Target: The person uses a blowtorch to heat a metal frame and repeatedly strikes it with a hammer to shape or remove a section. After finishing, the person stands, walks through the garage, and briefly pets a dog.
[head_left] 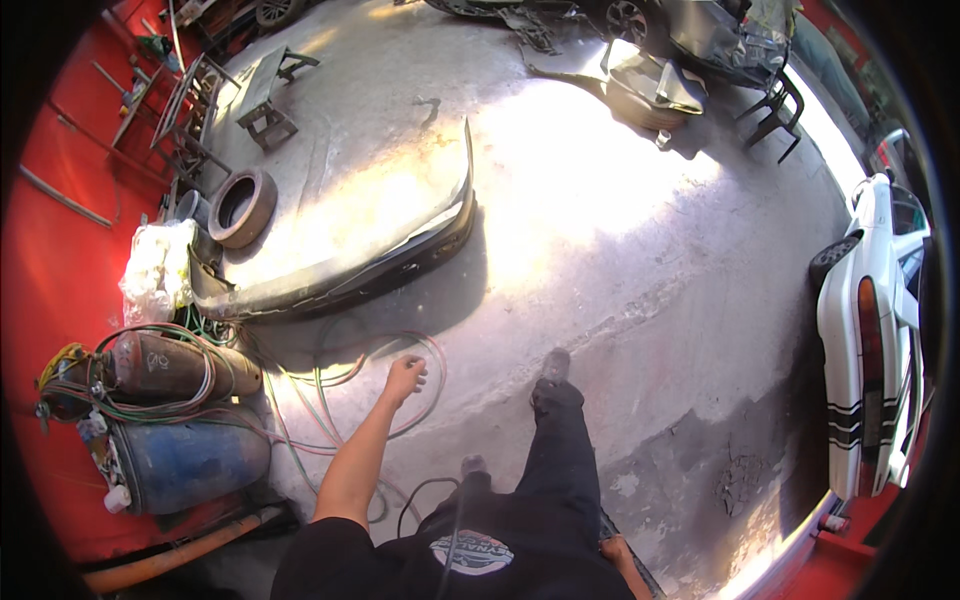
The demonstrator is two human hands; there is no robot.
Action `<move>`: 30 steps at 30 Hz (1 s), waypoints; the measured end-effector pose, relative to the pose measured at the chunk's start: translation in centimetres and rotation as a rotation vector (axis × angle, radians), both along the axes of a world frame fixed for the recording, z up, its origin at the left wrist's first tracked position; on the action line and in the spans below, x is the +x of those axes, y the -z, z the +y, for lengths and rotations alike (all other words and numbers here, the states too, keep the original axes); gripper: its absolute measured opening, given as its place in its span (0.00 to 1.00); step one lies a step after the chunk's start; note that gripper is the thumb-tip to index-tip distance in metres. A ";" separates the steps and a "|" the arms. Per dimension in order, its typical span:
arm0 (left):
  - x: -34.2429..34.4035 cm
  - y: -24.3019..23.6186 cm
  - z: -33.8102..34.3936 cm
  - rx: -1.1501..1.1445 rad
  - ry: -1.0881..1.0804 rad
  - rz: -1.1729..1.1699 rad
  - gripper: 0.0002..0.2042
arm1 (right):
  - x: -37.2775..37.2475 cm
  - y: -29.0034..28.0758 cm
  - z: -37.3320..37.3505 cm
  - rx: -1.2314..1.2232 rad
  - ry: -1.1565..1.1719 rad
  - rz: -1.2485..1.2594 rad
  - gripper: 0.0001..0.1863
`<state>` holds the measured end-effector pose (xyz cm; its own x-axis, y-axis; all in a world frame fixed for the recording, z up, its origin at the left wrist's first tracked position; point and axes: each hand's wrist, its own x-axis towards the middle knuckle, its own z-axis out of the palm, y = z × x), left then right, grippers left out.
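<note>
My left hand [406, 378] reaches forward over the floor, fingers loosely bent and a little apart, with nothing visible in it. Beneath and around it lie loops of thin red and green hose [437, 365]. Beyond the hand, a long dark car bumper [350, 285] rests on the concrete, curving up to the right. My right hand [615, 548] hangs low beside my right thigh, partly cut off from sight. A narrow dark long thing [640, 572] shows right by it; its kind is unclear. The fingers there look curled, but what they grip is hidden.
At left stand a blue drum [190, 460] and a rusty gas cylinder [180, 365] draped with hoses. A tyre [243, 208] and a bench [265, 95] are farther back. A white car [850, 370] stands at right; a black chair [775, 115] and car parts [650, 85] lie far off.
</note>
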<state>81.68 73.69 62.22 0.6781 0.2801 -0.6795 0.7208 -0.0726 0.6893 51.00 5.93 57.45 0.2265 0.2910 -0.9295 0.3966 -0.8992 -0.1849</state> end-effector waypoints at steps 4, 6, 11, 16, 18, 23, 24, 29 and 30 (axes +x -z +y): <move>1.5 -1.1 -3.0 0.024 -0.020 0.245 0.17 | 15.6 0.2 -2.7 -0.015 0.276 0.028 0.20; 2.1 -2.0 -4.2 -0.023 -0.028 0.363 0.17 | 24.4 -1.3 -3.2 -0.080 0.599 0.075 0.18; 7.5 -6.2 -6.5 -0.194 -0.113 0.363 0.19 | 55.4 -8.5 -0.9 -0.036 0.990 -0.091 0.14; 17.9 -7.2 -5.7 -0.108 -0.233 0.331 0.19 | 80.7 -15.4 7.0 0.340 1.368 -0.471 0.18; 21.7 -5.3 -4.9 -0.113 -0.259 0.340 0.19 | 88.0 -16.9 9.9 0.442 1.321 -0.492 0.17; 35.8 -3.2 -0.4 -0.118 -0.321 0.422 0.17 | 100.9 -19.5 16.2 0.394 1.211 -0.516 0.17; 39.5 -4.1 0.1 -0.115 -0.339 0.453 0.16 | 101.7 -18.9 15.2 0.340 1.189 -0.477 0.17; 60.8 -4.1 8.2 -0.011 -0.179 0.090 0.18 | 108.5 -18.1 16.6 0.003 1.201 -0.199 0.16; 66.3 -6.4 9.2 -0.092 -0.245 0.063 0.19 | 109.1 -17.3 16.3 -0.033 1.250 -0.143 0.14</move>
